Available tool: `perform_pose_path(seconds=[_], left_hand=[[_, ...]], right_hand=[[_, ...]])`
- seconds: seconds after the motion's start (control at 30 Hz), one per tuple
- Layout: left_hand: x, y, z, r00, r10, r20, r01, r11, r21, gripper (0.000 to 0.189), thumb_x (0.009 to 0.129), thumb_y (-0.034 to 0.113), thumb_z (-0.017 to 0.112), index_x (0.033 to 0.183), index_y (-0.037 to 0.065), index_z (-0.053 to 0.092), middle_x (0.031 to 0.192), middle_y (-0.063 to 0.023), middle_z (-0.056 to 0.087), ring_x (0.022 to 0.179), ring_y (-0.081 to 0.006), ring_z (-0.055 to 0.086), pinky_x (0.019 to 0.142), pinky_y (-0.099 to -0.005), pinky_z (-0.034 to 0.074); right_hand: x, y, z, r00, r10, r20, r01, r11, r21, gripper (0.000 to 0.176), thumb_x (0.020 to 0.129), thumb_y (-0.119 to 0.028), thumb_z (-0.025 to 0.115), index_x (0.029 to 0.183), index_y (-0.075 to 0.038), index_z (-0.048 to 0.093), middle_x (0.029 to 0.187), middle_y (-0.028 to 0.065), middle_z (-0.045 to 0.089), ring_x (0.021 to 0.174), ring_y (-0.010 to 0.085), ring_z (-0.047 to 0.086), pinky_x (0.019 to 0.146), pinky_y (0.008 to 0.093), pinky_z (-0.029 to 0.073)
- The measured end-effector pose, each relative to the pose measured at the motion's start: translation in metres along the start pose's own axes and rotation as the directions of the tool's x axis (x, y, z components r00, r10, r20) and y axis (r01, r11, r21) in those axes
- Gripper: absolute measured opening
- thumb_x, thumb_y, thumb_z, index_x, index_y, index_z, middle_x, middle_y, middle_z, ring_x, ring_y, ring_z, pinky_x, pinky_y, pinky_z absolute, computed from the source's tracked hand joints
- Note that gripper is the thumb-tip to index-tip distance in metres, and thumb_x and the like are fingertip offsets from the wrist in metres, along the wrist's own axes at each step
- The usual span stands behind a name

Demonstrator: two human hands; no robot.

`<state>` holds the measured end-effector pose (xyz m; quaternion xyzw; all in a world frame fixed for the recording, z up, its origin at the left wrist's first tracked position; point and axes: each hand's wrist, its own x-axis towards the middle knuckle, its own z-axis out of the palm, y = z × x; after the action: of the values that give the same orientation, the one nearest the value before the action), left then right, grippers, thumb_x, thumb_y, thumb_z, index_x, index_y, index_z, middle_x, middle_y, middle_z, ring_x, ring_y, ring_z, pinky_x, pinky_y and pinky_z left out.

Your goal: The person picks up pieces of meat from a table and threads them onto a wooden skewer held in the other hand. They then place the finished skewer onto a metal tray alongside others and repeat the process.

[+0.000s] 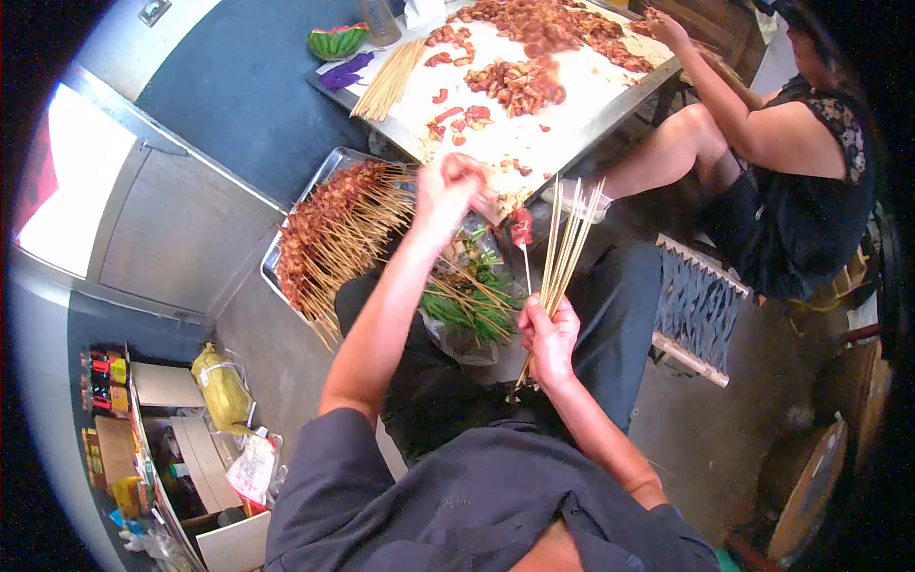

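Note:
My right hand (551, 338) is wrapped round a bunch of bamboo skewers (570, 253) whose points fan upward. One skewer stands apart on the left of the bunch, with a piece of red meat (520, 227) on its tip. My left hand (450, 191) is over the near edge of the table, its fingers curled in and slightly blurred. Whether anything is between those fingers is hidden. Close by, a few scraps of meat (515, 167) lie on the white table (429, 129).
A metal tray (270, 259) piled with loaded meat skewers (329, 224) is on the floor at left. Between my legs sits a bag of greens and sticks (467, 305). More meat (519, 86), loose skewers (389, 81) and watermelon (336, 42) are on the table. Another person (810, 143) sits at right, near a woven stool (701, 310).

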<state>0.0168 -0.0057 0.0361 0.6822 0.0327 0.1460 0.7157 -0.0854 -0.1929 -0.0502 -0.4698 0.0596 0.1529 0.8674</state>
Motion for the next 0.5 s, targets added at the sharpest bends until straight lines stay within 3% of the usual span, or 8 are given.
perform_pose_path(seconds=[0.03,0.07,0.1,0.13,0.2,0.3,0.4,0.5], left_hand=[[0.022,-0.002,-0.011,0.987,0.108,-0.117,-0.079,0.97,0.228,0.012,0.073,-0.008,0.048,0.083,-0.004,0.054,0.073,-0.0087,0.061,0.061,-0.0152,0.06,0.051,-0.0261,0.049],[0.04,-0.002,-0.017,0.972,0.119,-0.205,-0.068,0.968,0.24,0.006,0.074,-0.004,0.052,0.078,-0.001,0.056,0.071,-0.0078,0.062,0.06,-0.0128,0.059,0.053,-0.0254,0.047],[0.065,-0.014,-0.033,0.949,0.239,-0.204,-0.111,0.862,0.495,0.003,0.073,0.003,0.059,0.075,0.001,0.059,0.069,-0.0076,0.064,0.061,-0.0116,0.06,0.056,-0.0276,0.047],[0.082,-0.017,-0.042,0.952,0.15,-0.267,0.049,0.785,0.617,0.014,0.069,0.014,0.065,0.075,0.001,0.063,0.067,-0.0094,0.064,0.063,-0.0166,0.062,0.061,-0.0321,0.048],[0.1,-0.013,-0.044,0.959,0.157,-0.237,0.119,0.537,0.835,0.021,0.066,0.02,0.068,0.073,0.001,0.064,0.069,-0.0126,0.064,0.067,-0.024,0.063,0.064,-0.0352,0.048],[0.108,-0.003,-0.041,0.997,0.033,-0.065,0.048,0.372,0.927,0.019,0.062,0.02,0.067,0.066,0.002,0.062,0.07,-0.0146,0.064,0.07,-0.0282,0.063,0.066,-0.036,0.048],[0.113,-0.005,-0.045,0.991,-0.088,0.102,-0.055,0.425,0.903,0.01,0.06,0.013,0.065,0.063,0.004,0.062,0.07,-0.0143,0.064,0.073,-0.0265,0.064,0.067,-0.0353,0.048],[0.099,-0.001,-0.043,0.981,-0.055,0.184,-0.142,0.441,0.886,0.006,0.058,0.009,0.063,0.06,0.004,0.06,0.068,-0.0136,0.063,0.073,-0.0255,0.064,0.067,-0.0349,0.048]], right_hand=[[0.0,0.001,-0.001,1.0,0.002,0.001,-0.002,1.0,-0.017,0.006,0.088,-0.015,0.056,0.086,-0.009,0.053,0.059,-0.0011,0.051,0.042,0.0035,0.036,0.037,0.0188,0.028],[0.0,0.0,-0.001,1.0,0.003,0.001,-0.003,0.999,-0.034,0.006,0.088,-0.014,0.055,0.086,-0.009,0.053,0.059,-0.0011,0.051,0.042,0.0034,0.035,0.037,0.0188,0.027],[-0.004,0.001,-0.001,1.0,0.025,0.013,-0.024,0.999,-0.042,0.006,0.089,-0.014,0.055,0.086,-0.009,0.053,0.059,-0.0014,0.051,0.042,0.0032,0.035,0.037,0.0186,0.027],[-0.007,0.002,0.0,0.998,0.068,0.016,-0.067,0.997,-0.024,0.006,0.089,-0.014,0.054,0.087,-0.009,0.053,0.059,-0.0016,0.051,0.041,0.0029,0.035,0.036,0.0184,0.027],[-0.013,0.006,-0.001,0.996,0.081,0.029,-0.079,0.995,-0.063,0.005,0.089,-0.014,0.054,0.088,-0.009,0.054,0.059,-0.0016,0.051,0.041,0.0027,0.035,0.036,0.0181,0.027],[-0.014,0.007,-0.005,0.996,0.083,0.026,-0.082,0.995,-0.058,0.004,0.089,-0.013,0.054,0.089,-0.009,0.054,0.059,-0.0013,0.051,0.041,0.0024,0.036,0.035,0.018,0.027],[-0.013,0.006,-0.007,0.995,0.093,0.03,-0.091,0.995,-0.046,0.004,0.089,-0.013,0.053,0.089,-0.009,0.054,0.059,-0.0013,0.051,0.042,0.0025,0.037,0.036,0.0178,0.028],[-0.011,0.01,-0.009,0.997,0.074,0.023,-0.072,0.995,-0.067,0.005,0.089,-0.013,0.053,0.088,-0.009,0.053,0.059,-0.0013,0.051,0.043,0.003,0.038,0.037,0.0178,0.029]])
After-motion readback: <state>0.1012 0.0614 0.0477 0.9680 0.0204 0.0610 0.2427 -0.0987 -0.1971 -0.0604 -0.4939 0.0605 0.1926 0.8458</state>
